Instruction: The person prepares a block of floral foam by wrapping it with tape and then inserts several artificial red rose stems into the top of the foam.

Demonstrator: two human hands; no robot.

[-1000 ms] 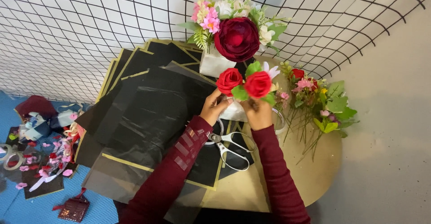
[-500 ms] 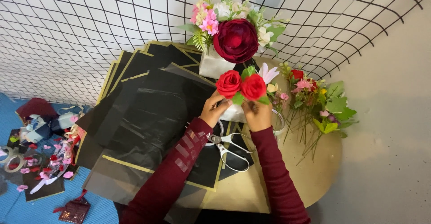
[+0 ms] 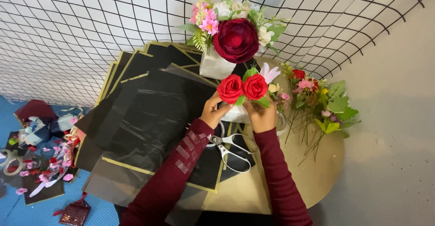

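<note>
Both hands, left hand [image 3: 214,112] and right hand [image 3: 260,116], grip a small white-wrapped posy [image 3: 242,90] of two red roses, just above the scissors [image 3: 231,146] (lying unused); loose flowers [image 3: 317,103] remain to the scissors' right, unbundled.

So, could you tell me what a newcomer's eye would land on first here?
Most likely the big dark-red bloom in the bouquet at the table's far edge, against the wire grid. Just below it, the left hand and right hand hold two bright red roses together over a white wrap. Black sheets with gold edges fan out to the left, with scissors lying near the wrists.
</note>
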